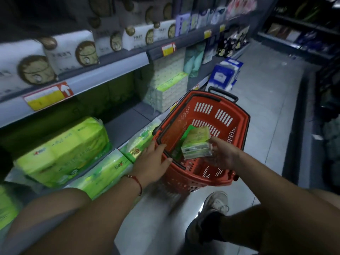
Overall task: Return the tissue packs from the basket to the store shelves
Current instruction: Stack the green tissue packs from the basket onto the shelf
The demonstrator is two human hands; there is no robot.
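Shelves [110,65] of tissue packs [62,153] flank basket [237,115].

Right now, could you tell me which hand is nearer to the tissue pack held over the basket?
The right hand: it grips the tissue pack at its right side, above the basket. The left hand rests on the basket's near-left rim, apart from the pack.
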